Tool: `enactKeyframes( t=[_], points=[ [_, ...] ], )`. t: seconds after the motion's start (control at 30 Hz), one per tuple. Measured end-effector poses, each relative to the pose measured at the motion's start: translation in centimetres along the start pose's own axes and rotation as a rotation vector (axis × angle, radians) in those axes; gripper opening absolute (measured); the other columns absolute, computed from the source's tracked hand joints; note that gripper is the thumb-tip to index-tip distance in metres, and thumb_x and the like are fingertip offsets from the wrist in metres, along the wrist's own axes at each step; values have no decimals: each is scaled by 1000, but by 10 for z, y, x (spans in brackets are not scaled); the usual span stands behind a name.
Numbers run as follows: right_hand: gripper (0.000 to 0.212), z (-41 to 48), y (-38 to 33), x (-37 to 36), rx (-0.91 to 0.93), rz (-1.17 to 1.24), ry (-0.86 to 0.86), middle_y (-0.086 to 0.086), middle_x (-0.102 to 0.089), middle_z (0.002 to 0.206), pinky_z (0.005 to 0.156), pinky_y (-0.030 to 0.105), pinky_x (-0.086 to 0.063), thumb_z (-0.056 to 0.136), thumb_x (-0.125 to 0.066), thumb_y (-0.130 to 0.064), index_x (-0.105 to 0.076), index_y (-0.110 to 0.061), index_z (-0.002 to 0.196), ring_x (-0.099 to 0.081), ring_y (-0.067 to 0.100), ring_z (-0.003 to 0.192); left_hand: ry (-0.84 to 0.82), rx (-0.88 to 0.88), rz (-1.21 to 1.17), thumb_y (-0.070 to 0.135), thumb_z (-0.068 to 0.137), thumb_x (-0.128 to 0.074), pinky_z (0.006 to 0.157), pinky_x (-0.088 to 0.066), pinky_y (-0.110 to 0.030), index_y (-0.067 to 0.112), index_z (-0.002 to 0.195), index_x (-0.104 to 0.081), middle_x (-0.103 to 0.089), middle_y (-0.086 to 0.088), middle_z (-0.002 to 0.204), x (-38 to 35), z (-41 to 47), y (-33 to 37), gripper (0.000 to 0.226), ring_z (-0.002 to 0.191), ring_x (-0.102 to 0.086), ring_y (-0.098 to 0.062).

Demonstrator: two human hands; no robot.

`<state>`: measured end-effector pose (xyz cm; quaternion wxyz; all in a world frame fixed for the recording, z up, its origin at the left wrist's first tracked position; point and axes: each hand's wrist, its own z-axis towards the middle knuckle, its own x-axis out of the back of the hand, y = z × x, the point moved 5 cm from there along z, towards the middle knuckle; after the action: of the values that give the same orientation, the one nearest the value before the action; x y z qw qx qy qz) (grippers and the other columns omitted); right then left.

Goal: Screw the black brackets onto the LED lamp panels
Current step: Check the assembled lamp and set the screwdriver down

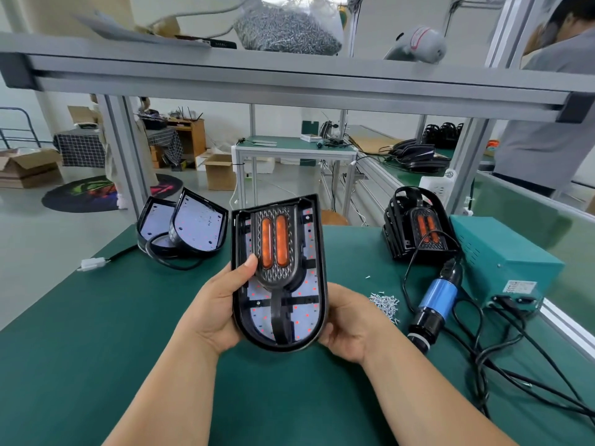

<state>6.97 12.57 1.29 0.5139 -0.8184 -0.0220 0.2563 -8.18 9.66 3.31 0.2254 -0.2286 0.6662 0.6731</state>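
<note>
a table (96, 333) with a smooth green mat is set under an aluminium shelf (257, 75). a rounded led lamp panel (310, 300), with a textured black bracket (273, 275) laid in it, is grasped by the fingers of the left hand (219, 307) and right hand (347, 320). shiny screws (384, 302) are heaped just right of the right fingers.

A teal box (505, 262) sits right; the shelf bag (286, 27) perhaps holds screws.

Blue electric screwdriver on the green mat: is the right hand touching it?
Apart. The head view shows the right hand gripping the black-framed LED lamp panel, with bare green mat between it and the blue electric screwdriver.
</note>
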Motion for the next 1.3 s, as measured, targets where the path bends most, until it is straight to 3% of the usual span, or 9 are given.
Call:
enactKeyframes(
  t=[0.1,0.2,0.33,0.47,0.63,0.77,1.07,1.2,1.3],
  points=[
    [16,4,-3,10,128,-141,130,16,-60,83,54,25,-30,88,-61,0,-71,-12,86,-47,22,68,-1,-26,56,19,81,-63,74,-60,-44,2,127,-61,-71,-24,115,0,2,-1,48,97,-73,-34],
    [24,1,-6,11,223,-275,191,13,-56,68,46,23,-23,88,-62,2,-74,-10,71,-35,16,52,21,-73,133,20,80,-65,74,-61,-42,4,125,-61,-72,-22,114,0,3,2,48,97,-73,-32],
    [16,1,-7,9,228,-214,181,11,-71,78,59,25,-52,94,-58,-3,-72,-3,87,-62,19,64,50,-114,198,22,80,-66,75,-61,-40,6,123,-63,-73,-19,113,-1,7,4,46,100,-72,-32],
    [23,4,-4,10,165,-209,189,11,-74,92,70,32,-55,97,-50,-10,-70,-3,106,-64,26,80,128,-90,203,23,79,-68,72,-62,-42,6,116,-66,-75,-18,107,-2,11,-2,41,93,-74,-30],
    [48,9,-2,8,125,-99,182,7,-78,97,90,47,-57,103,-44,-47,-76,-11,97,-74,25,88,198,-145,321,11,95,-61,85,-58,-42,10,113,-69,-77,-11,104,6,14,-3,19,93,-75,-26],
    [54,6,1,1,189,-222,175,1,-78,97,77,34,-58,101,-42,-54,-77,-14,94,-75,20,90,230,-165,353,12,96,-62,81,-60,-39,12,109,-70,-77,-9,102,8,15,-2,16,92,-75,-26],
    [62,-6,-13,7,549,-297,525,27,-70,98,86,46,-53,103,-42,-46,-62,12,92,-63,44,96,245,8,-78,34,106,-40,91,-53,-46,6,123,-67,-74,-13,114,-10,5,-36,43,103,-72,-29],
    [56,-9,-16,7,588,-294,558,18,-73,91,86,44,-53,104,-40,-44,-67,1,86,-65,39,94,218,12,-21,24,108,-38,103,-48,-54,17,141,-52,-69,-7,127,-14,-1,-46,37,116,-66,-30],
    [53,-6,-15,6,590,-289,481,-3,-77,84,74,25,-55,105,-37,-45,-73,-11,84,-71,14,86,219,-49,-22,17,108,-37,104,-48,-53,19,139,-55,-69,-6,127,-16,0,-43,36,117,-66,-29]
  ],
)
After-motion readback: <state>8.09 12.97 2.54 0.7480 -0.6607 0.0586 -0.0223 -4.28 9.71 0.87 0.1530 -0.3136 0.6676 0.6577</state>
